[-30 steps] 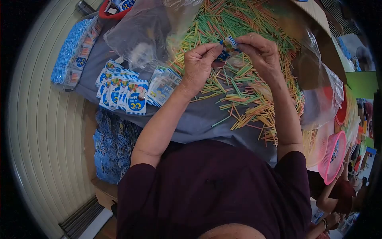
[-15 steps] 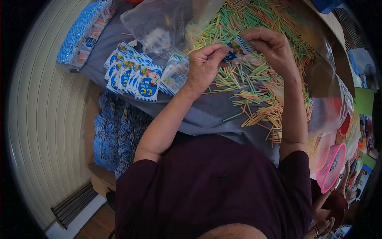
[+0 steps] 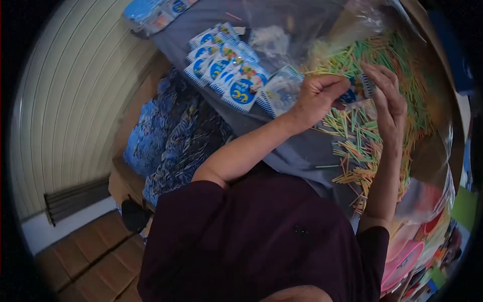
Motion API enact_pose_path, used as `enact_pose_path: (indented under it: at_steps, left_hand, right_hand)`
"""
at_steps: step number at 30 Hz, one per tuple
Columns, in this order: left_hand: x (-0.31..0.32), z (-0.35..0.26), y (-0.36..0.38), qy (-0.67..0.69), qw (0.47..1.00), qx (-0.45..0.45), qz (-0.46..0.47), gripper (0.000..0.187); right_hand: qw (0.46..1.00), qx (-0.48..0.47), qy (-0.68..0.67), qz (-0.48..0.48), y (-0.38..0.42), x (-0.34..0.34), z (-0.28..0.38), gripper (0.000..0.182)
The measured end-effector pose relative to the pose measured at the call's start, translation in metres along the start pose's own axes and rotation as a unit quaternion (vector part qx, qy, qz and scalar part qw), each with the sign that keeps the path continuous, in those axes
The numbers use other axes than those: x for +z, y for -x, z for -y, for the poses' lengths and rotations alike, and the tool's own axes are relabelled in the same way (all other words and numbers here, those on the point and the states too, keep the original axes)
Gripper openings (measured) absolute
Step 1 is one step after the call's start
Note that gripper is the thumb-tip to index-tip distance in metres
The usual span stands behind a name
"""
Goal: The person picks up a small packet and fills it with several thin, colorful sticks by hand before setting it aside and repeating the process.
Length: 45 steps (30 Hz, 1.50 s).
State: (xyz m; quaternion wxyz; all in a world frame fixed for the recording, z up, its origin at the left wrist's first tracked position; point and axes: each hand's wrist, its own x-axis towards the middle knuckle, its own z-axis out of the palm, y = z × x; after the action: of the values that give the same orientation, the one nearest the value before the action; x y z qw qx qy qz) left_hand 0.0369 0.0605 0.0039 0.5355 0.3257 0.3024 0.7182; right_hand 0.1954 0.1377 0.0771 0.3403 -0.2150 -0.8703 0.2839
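Between thumb and fingers, my left hand (image 3: 319, 98) pinches the left end of a small blue-and-white printed packet (image 3: 359, 90). My right hand (image 3: 388, 95) is at the packet's other end, its fingers stretched out and the packet's striped edge showing in the gap before the thumb. Below and around both hands lie many thin coloured sticks (image 3: 354, 123), green, yellow and orange. To the left of my left hand, several printed packets (image 3: 241, 93) overlap on the grey cloth (image 3: 251, 128), with paler, clearer-looking packets (image 3: 282, 90) beside them.
Clear plastic bags (image 3: 271, 43) lie behind the packets. A blue wrapped bundle (image 3: 156, 17) sits at the far left. Below the cloth is a box heaped with blue packaging (image 3: 176, 136). A pink basket (image 3: 402, 264) stands at the lower right, and a ribbed wall (image 3: 65, 110) rises at left.
The camera view has swung, so the table's contents appear shifted right. My left hand keeps its pinch on the packet; my right hand's fingers have straightened from a more curled pose.
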Motion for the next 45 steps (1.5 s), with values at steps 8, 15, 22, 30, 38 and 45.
enact_pose_path:
  at_steps: [8,15,22,30,38,45]
  left_hand:
    - [-0.015,-0.041,0.026,0.035,0.999,-0.028,-0.007,0.023]
    - [-0.087,-0.074,0.082,-0.482,0.866,0.123,-0.049,0.025]
    - [-0.123,-0.102,0.063,-0.789,0.588,0.175,-0.043,0.030]
    - [-0.122,-0.101,0.060,-0.805,0.563,0.180,-0.053,0.039]
    - [-0.052,-0.065,0.050,-0.773,0.592,0.222,0.053,0.027]
    - [-0.054,-0.036,0.047,-0.849,0.474,0.213,0.098,0.013]
  right_hand:
    - [0.962,0.113,-0.221,-0.117,0.002,0.052,0.019,0.045]
    - [0.963,0.114,-0.238,0.049,0.018,0.095,0.038,0.038]
    - [0.993,0.080,-0.031,0.087,0.042,0.079,0.027,0.029]
    - [0.985,0.165,0.000,0.045,0.079,0.029,0.020,0.016]
    - [0.962,0.142,0.223,-0.073,0.093,-0.028,-0.014,0.015]
    - [0.916,0.209,0.338,-0.058,0.091,-0.082,-0.056,0.026]
